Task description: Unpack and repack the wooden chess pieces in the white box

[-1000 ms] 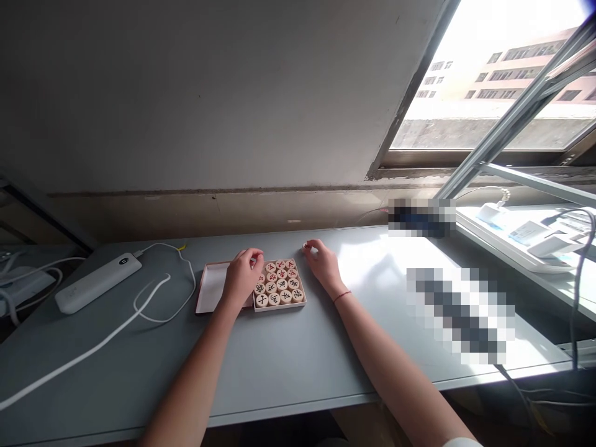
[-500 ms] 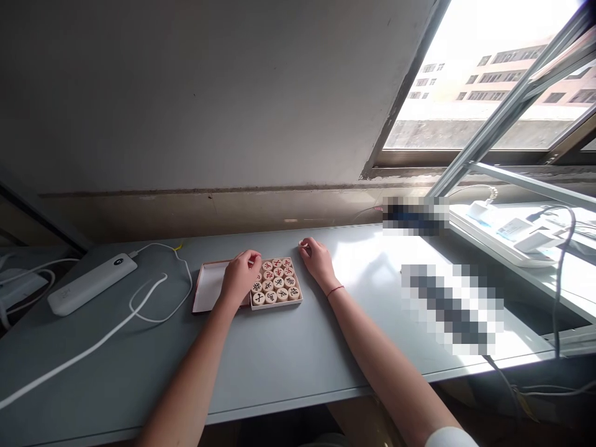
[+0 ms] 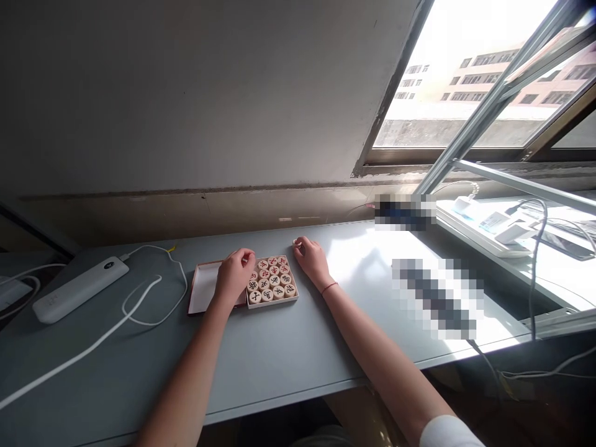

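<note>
Now the right hand (image 3: pixel 313 259) pinches a piece (image 3: pixel 295 243); the left hand (image 3: pixel 233 272) curls over the box (image 3: pixel 274 302), grip unclear.

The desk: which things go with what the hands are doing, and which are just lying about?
Seem to belong:
box of round pieces
open lid by left hand
piece at right hand

Seem just lying about:
white power bank
white cables
dark blurred things

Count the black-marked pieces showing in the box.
8 pieces: four in the near row of the box, four in the row behind. The left hand covers its far left corner, so another may be hidden there.
</note>
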